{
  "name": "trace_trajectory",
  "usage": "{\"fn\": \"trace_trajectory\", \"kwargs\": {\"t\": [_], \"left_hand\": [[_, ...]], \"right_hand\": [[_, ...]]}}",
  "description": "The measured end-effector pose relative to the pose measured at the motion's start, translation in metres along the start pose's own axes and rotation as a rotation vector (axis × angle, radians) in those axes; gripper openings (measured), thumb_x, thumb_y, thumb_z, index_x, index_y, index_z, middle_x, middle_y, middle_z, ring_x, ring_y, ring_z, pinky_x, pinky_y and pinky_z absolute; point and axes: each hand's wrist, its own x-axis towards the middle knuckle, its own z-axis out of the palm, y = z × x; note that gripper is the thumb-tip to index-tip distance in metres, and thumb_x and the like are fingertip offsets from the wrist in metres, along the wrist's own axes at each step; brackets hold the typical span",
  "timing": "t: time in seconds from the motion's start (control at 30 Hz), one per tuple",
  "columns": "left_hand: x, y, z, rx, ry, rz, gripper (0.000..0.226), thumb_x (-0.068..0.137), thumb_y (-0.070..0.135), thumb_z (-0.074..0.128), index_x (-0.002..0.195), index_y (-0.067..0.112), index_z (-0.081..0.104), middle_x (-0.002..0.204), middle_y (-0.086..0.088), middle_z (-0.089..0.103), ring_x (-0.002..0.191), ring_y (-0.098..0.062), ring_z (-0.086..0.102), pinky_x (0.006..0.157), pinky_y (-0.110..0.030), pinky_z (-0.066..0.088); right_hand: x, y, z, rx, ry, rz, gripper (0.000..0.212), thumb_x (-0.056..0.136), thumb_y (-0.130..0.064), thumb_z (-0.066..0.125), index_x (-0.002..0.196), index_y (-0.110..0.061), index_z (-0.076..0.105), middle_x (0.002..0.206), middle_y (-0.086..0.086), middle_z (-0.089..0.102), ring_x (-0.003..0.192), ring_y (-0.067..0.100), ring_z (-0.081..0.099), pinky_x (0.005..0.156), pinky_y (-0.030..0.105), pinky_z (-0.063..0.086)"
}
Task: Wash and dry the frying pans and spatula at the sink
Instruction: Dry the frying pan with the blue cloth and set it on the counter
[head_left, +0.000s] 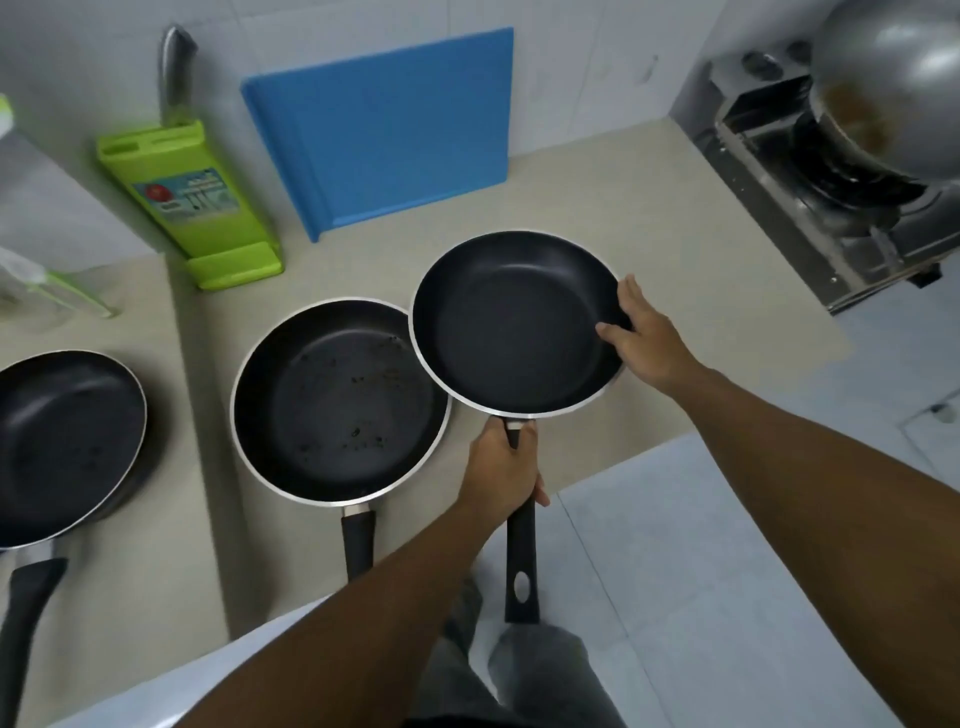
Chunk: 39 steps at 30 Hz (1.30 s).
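I hold a clean black frying pan (511, 322) just above the beige counter, its rim overlapping the pan beside it. My left hand (501, 470) grips its black handle close to the bowl. My right hand (641, 332) clasps the pan's right rim, thumb inside. A second, larger pan (337, 400) with burnt crumbs rests on the counter to the left, handle toward me. A third black pan (62, 441) lies at the far left, handle pointing down-left. No spatula or sink shows.
A blue cutting board (395, 130) leans on the tiled wall behind. A green knife block (192, 202) with a steel handle stands at its left. A gas stove (831, 182) with a grey wok (898, 88) fills the upper right. The counter's front edge (623, 467) runs beneath my arms.
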Motion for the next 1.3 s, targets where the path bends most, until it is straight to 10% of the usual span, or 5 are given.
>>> {"fn": "trace_trajectory", "kwargs": {"t": [0.97,1.3], "left_hand": [[0.064,-0.016,0.132,-0.090,0.237,-0.073,0.023,0.106,0.032,0.051,0.108,0.010,0.053,0.072,-0.013,0.066,0.042,-0.019,0.062,0.047,-0.022,0.055],[0.065,-0.017,0.133,-0.072,0.091,-0.091,0.027,0.106,0.038,0.051,0.120,0.015,0.047,0.089,-0.005,0.065,0.055,-0.025,0.072,0.058,-0.026,0.063]], "right_hand": [[0.090,0.096,-0.019,0.094,-0.129,-0.117,0.079,0.099,-0.026,0.060,0.162,-0.030,0.013,0.167,-0.023,0.007,0.151,0.007,0.024,0.123,0.032,0.025],[0.098,0.100,-0.018,-0.139,-0.126,-0.212,0.076,0.103,-0.024,0.053,0.163,-0.027,0.006,0.168,-0.019,-0.002,0.152,0.015,0.024,0.111,0.020,0.024]]}}
